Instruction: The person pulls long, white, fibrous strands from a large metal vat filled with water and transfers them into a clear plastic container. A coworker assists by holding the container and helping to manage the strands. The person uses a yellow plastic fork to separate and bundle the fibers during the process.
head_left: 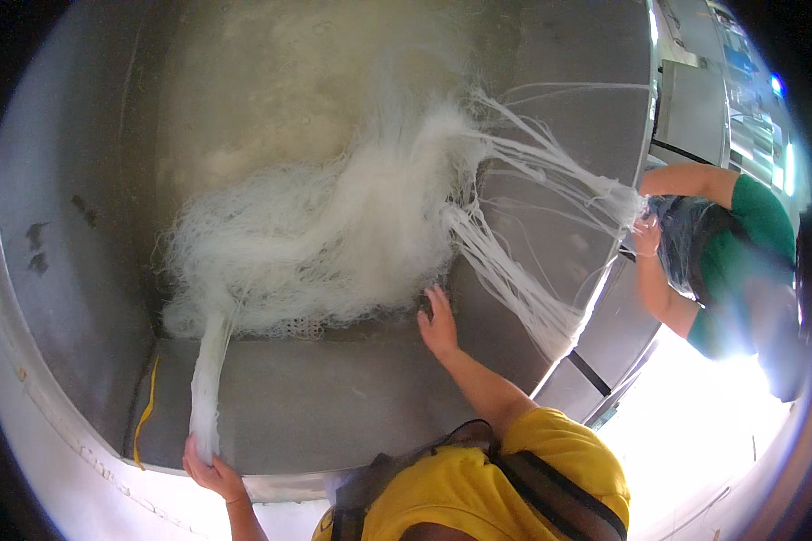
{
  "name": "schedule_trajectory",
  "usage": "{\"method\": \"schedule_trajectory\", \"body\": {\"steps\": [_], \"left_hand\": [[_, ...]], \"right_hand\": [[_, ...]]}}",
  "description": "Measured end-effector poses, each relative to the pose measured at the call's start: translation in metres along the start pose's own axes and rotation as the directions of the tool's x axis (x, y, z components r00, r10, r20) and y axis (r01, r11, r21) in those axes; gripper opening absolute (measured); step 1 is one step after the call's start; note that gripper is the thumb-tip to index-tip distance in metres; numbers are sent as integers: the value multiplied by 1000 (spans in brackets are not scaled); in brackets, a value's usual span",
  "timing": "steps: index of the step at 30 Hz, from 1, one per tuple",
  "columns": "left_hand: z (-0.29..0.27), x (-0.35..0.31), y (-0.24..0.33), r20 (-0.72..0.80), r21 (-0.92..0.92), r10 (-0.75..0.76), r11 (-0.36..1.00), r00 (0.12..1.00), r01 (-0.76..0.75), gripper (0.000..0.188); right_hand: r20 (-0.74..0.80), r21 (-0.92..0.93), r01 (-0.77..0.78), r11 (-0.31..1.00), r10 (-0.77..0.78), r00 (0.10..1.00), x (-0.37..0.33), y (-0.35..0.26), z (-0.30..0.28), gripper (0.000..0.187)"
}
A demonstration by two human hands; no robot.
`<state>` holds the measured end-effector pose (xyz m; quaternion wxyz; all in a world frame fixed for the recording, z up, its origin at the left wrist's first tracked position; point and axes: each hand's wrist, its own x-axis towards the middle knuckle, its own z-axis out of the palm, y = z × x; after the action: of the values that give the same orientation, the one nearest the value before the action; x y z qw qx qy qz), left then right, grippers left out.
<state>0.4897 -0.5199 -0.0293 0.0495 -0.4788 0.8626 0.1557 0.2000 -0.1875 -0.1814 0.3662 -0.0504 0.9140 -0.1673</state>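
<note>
A large tangled heap of long, thin white noodles (316, 225) lies in the cloudy water of a metal tank (334, 383). My left hand (209, 467), at the tank's near edge, is closed around a bundle of noodles (209, 379) that stretches down from the heap. The bundle's upper end merges with the tangle. My right hand (438, 326) reaches over the near wall with its fingers apart and nothing in them. Its fingertips come close to the lower right side of the heap; whether they touch it I cannot tell.
Two fans of noodles hang over the tank's right edge (595, 293). Beyond it, a co-worker in a green shirt (753, 234) has both hands at the upper fan (618, 206). A yellow strap (146, 410) lies along the near left corner. A perforated patch (299, 328) shows below the heap.
</note>
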Motion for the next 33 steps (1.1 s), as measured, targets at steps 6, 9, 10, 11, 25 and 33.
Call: {"method": "schedule_trajectory", "body": {"steps": [6,9,10,11,25,33], "left_hand": [[3,2,-3,-11,-33,62,998,998,-62,38],[-2,4,5,-6,-39,54,998,999,-55,38],[-2,5,6,-14,-52,64,997,998,-65,38],[-2,5,6,-22,-65,73,995,997,-74,38],[-11,10,23,14,-67,54,996,998,-53,42],[-7,11,18,82,-288,92,956,992,-65,44]], "right_hand": [[221,-113,411,904,-381,898,-52,-42,-77,35],[281,-363,486,795,-404,870,-90,-32,-137,30],[291,-444,487,752,-393,872,-102,-23,-153,28],[271,-537,449,714,-359,893,-111,-11,-165,26],[-158,-336,551,764,-622,767,-122,1,-182,33],[-566,-148,374,916,-388,727,-130,-4,-201,35]]}}
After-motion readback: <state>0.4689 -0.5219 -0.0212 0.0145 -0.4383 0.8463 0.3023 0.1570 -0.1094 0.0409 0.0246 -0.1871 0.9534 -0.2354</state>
